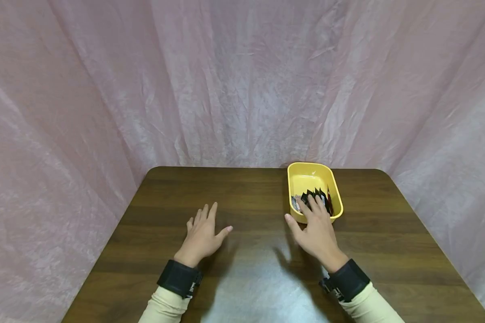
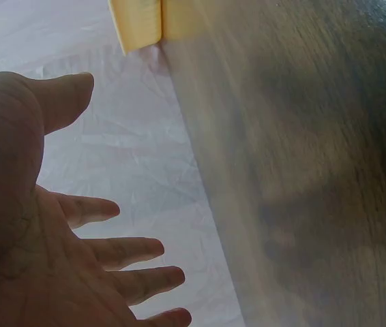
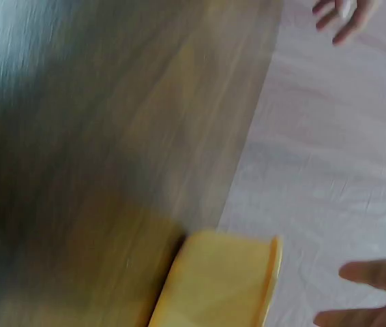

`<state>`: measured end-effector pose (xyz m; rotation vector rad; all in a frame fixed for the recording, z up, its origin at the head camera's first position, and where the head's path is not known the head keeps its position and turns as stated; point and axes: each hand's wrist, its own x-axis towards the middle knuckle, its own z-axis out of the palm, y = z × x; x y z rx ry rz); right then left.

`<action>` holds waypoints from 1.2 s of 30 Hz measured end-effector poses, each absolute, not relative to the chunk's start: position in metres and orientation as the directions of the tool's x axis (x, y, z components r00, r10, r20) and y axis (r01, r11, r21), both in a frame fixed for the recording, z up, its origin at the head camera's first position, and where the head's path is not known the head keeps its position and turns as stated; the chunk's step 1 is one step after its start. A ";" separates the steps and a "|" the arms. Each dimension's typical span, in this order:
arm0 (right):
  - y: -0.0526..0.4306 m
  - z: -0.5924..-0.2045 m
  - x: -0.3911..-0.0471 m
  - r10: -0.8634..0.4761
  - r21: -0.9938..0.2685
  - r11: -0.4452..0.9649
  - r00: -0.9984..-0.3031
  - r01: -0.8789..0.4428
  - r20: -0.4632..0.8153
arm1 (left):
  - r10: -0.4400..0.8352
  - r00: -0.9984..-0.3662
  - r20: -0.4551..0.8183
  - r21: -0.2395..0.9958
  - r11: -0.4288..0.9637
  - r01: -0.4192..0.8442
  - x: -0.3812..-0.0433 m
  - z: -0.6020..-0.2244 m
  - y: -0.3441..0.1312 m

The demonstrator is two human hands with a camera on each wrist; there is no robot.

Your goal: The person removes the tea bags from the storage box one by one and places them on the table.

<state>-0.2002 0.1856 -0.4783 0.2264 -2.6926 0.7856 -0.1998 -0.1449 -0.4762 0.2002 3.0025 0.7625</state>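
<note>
A yellow rectangular bin (image 1: 309,169) stands near the back edge of the wooden table, right of centre. Several black packets (image 1: 317,193) with jagged edges stand in its near half, beside a silvery packet (image 1: 294,203) at the left wall. My right hand (image 1: 317,231) reaches over the bin's near rim, fingers spread and overlapping the packets in the head view; in the right wrist view its fingers show above the bin's rim. My left hand (image 1: 202,237) hovers over the table left of the bin, fingers spread, holding nothing.
The brown wooden table (image 1: 242,193) has rounded back corners. A pinkish curtain (image 1: 234,89) hangs right behind it and along both sides. Black bands with small cameras circle both wrists.
</note>
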 end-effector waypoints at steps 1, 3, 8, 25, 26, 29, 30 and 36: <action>0.190 -0.477 -0.203 -0.034 -0.508 0.831 -0.931 -0.228 0.363 | 0.134 -0.991 -0.003 0.478 0.871 0.116 -0.200 -0.477 -0.145; 0.200 -0.475 -0.211 0.022 -0.531 0.824 -0.926 -0.196 0.377 | 0.134 -0.991 -0.003 0.478 0.871 0.116 -0.199 -0.477 -0.146; 0.236 -0.470 -0.231 0.162 -0.600 0.797 -0.937 -0.060 0.309 | 0.139 -0.990 -0.007 0.479 0.870 0.119 -0.199 -0.480 -0.147; 0.305 -0.494 -0.270 0.299 -0.591 0.787 -0.948 0.179 0.111 | 0.169 -0.985 -0.040 0.482 0.867 0.129 -0.196 -0.488 -0.149; 0.305 -0.495 -0.270 0.295 -0.589 0.789 -0.949 0.177 0.110 | 0.169 -0.985 -0.040 0.482 0.866 0.129 -0.196 -0.488 -0.149; 0.303 -0.497 -0.271 0.271 -0.576 0.801 -0.956 0.161 0.109 | 0.169 -0.985 -0.041 0.482 0.867 0.129 -0.196 -0.488 -0.148; 0.302 -0.497 -0.272 0.264 -0.573 0.804 -0.959 0.158 0.106 | 0.169 -0.985 -0.039 0.481 0.867 0.130 -0.196 -0.489 -0.148; 0.295 -0.494 -0.272 0.234 -0.551 0.822 -0.967 0.145 0.095 | 0.180 -0.983 -0.028 0.481 0.864 0.145 -0.197 -0.490 -0.145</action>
